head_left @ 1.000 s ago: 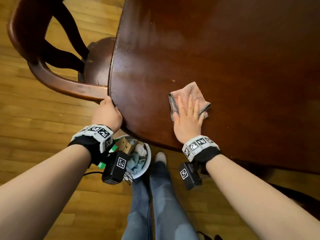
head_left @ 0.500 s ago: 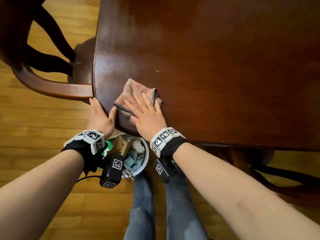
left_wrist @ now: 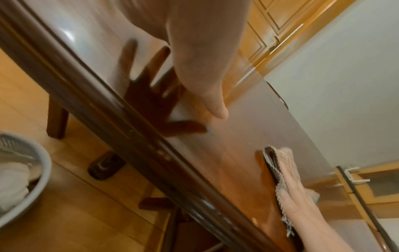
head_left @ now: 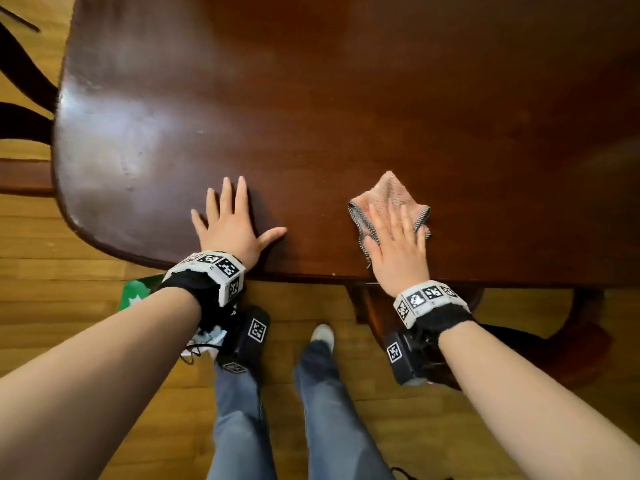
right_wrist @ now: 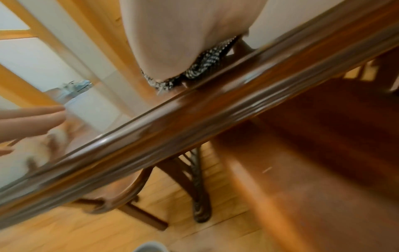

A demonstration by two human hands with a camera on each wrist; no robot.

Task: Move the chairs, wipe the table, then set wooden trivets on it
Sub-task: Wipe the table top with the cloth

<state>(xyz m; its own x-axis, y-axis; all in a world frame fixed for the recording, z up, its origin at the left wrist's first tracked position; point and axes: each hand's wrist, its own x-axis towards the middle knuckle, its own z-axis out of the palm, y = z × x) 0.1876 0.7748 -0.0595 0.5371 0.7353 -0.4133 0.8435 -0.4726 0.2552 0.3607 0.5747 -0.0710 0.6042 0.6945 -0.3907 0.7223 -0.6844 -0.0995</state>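
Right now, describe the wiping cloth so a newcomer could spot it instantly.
Start at the dark polished wooden table and follow its near edge toward the person's right hand, which lies flat there. Under its straight fingers is the cloth, a small crumpled pink rag with a black-and-white speckled edge. It is the only fabric on the tabletop; the left hand rests on bare wood.

The head view looks steeply down from above both hands at the table (head_left: 346,98). Each wrist view sits just behind its hand, below the table's moulded edge, looking along the top. All three share the cloth (head_left: 391,199) under the right hand (head_left: 398,251).
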